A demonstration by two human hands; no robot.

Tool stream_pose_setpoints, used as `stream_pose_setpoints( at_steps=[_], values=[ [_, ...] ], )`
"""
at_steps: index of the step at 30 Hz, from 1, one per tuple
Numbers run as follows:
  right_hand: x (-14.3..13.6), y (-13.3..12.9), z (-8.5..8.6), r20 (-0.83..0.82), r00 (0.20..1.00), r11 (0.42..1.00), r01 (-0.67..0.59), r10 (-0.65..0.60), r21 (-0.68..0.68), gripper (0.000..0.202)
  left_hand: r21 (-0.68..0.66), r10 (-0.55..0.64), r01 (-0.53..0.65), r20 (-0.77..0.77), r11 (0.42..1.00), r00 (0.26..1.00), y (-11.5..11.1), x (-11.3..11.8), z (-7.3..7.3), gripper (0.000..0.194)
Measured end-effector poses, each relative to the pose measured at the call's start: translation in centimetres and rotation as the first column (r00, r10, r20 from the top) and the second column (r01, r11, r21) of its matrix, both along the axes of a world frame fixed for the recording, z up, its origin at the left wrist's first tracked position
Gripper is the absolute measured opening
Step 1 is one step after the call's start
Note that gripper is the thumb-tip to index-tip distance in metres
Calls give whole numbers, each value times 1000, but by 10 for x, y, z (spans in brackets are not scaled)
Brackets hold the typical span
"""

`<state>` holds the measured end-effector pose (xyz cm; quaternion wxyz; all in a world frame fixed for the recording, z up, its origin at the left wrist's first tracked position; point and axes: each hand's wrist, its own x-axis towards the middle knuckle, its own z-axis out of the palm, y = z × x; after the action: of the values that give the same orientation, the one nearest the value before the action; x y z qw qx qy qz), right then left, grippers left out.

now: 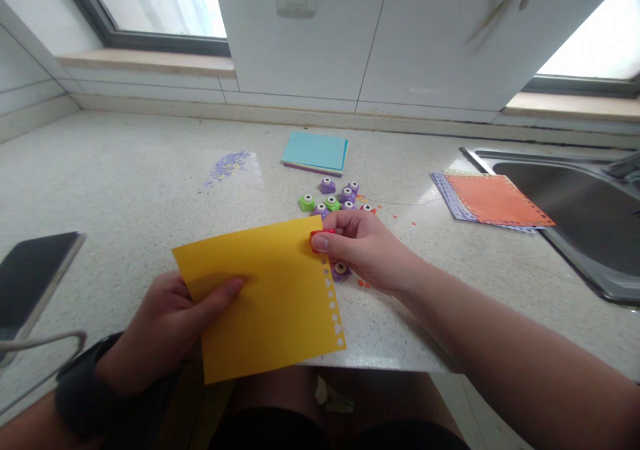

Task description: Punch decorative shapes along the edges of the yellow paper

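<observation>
Already, holes (pixel 333 305) line the right edge of the yellow paper (pixel 280 297), its others looking uncut, while the left hand (pixel 173 313) pinches it over the front edge of the surface (pixel 125 203) and the right hand (pixel 367 247) grips a red punch (pixel 313 235) near its upper right corner.

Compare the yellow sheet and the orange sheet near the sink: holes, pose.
Holes: the yellow sheet shows them along its right edge only; the orange sheet along several edges.
Pose: the yellow sheet is held up in the left hand; the orange sheet lies atop other sheets at the sink.
Shared: both have small shapes punched near the edge.
</observation>
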<state>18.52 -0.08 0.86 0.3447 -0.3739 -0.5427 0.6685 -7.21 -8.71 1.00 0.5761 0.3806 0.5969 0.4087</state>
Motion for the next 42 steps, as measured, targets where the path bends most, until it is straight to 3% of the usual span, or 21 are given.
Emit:
stream_pose_setpoints(
  at_steps=[24,35,42],
  values=[
    [2,-3,12,63,996,995,-61,56,74,36,8,-31,31,1,999,1000,-1,-2,1,26],
    [5,0,8,73,991,991,-118,114,54,31,27,-45,45,4,999,999,-1,-5,-6,23],
    [5,0,9,79,991,992,-114,110,51,29,14,-21,21,-19,1000,1000,-1,-2,-2,28]
  ],
)
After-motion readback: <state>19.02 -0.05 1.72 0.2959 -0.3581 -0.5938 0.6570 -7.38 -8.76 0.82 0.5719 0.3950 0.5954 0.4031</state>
